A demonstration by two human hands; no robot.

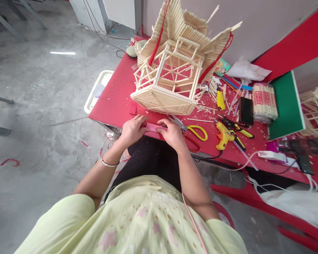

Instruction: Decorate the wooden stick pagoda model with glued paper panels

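A small pink strip of paper is stretched between my two hands at the front edge of the red table. My left hand pinches its left end, and my right hand grips the right end with thumb and fingers. Just behind my hands stands a pavilion model made of wooden sticks, with red tassels hanging from its roof corners. Scissors with yellow and red handles lie right beside my right hand. A small red paper piece lies behind my left hand.
Right of the scissors are a yellow glue gun, pliers, a yellow utility knife, a black phone and bundled sticks. A green board leans behind them. Cables run along the table's front edge.
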